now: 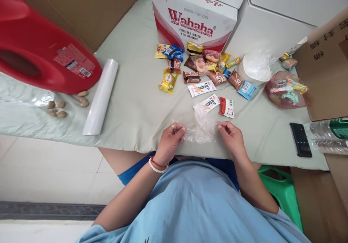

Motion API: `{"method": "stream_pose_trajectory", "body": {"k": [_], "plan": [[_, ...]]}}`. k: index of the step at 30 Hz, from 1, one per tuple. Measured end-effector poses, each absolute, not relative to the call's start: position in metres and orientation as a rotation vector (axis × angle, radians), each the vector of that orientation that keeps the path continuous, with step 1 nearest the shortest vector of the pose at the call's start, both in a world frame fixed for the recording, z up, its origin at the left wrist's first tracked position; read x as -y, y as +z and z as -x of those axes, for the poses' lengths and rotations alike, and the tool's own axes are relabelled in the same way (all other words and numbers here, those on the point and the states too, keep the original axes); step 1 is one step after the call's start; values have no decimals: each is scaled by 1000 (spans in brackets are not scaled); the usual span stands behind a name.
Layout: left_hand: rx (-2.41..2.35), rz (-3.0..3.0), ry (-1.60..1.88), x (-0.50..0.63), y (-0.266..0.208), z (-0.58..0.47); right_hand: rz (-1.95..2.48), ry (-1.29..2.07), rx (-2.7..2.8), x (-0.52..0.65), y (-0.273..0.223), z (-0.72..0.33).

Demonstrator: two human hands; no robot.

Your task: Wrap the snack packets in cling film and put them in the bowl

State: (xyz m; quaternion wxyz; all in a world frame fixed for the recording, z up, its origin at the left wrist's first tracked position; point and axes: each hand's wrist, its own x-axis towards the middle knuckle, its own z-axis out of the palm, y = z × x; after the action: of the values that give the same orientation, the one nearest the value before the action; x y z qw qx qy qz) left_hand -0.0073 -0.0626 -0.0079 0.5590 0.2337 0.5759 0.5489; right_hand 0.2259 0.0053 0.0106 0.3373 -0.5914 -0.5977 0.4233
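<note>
A crumpled clear plastic bag (204, 129) is stretched between my two hands, just above the table's front part. My left hand (174, 136) pinches its left side between thumb and fingers. On the other side, my right hand (231, 134) pinches the bag's right edge. Just beyond the bag lie two white snack packets, a nearer one (208, 103) partly covered by the plastic and a farther one (201, 88). A red and white packet (226, 107) rests close to my right hand. Behind them is a loose pile of wrapped snacks (201, 63).
A Wahaha carton (194, 18) stands at the back. Leftward are a white plastic roll (101, 96), a red jug (49, 44) and several nuts (60, 104). To the right are a white bowl (246, 71), a pinkish bowl (274, 100), a phone (300, 139) and bottles (330, 129).
</note>
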Motion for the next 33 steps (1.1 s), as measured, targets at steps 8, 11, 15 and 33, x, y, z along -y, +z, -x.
{"method": "stream_pose_trajectory", "body": {"k": [8,11,15,33], "plan": [[-1201,-399,1385,69,2,1,1361,923,1941,-19,27,-199],[-1184,-360,1423,70,3,1,1399,1073,2149,-26,19,-183],[-1264,-316,1522,73,0,13,1352,1167,2089,-31,5,-179],[-1409,-183,1557,69,3,61,1664,968,1705,-38,29,-281]]}}
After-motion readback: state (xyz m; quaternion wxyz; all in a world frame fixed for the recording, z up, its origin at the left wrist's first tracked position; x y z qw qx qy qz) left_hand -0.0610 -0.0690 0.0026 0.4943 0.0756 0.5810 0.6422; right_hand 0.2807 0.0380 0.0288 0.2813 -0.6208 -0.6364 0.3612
